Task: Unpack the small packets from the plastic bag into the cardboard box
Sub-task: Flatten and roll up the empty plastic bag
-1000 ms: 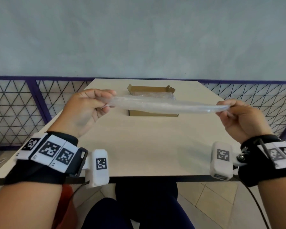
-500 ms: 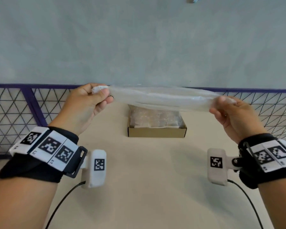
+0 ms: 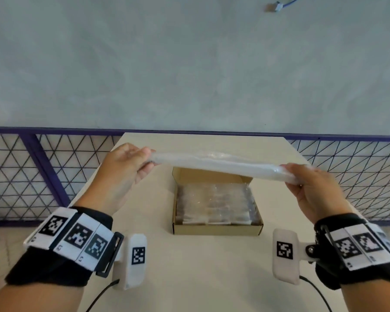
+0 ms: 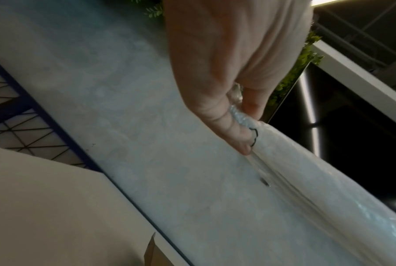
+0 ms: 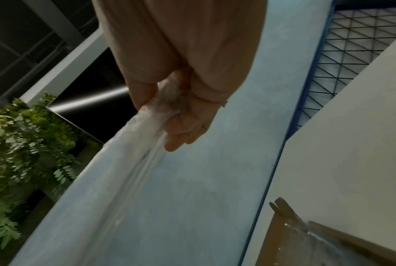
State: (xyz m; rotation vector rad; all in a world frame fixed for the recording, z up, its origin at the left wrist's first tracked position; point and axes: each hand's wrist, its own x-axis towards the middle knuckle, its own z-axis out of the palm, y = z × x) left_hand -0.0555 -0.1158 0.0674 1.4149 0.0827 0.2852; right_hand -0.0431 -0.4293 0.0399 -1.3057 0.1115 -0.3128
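A clear plastic bag (image 3: 218,164) is stretched flat and level in the air between my two hands, above the far end of the cardboard box (image 3: 216,229). My left hand (image 3: 131,161) pinches its left end, and my right hand (image 3: 302,176) grips its right end. The open box sits on the table and holds several small clear packets (image 3: 214,203) in rows. In the left wrist view, my thumb and fingers (image 4: 240,136) clamp the bag (image 4: 317,180). In the right wrist view, my fingers (image 5: 181,129) curl round the bag's bunched end (image 5: 133,153).
The beige table (image 3: 200,278) runs forward from me to a purple-framed wire mesh fence (image 3: 32,176) and a grey wall (image 3: 189,64). Black cables trail from my wrist cameras over the near part of the table.
The view has tilted down, so the box and its packets now show from above. The bag stays stretched between both hands and sits lower, over the box's far end.
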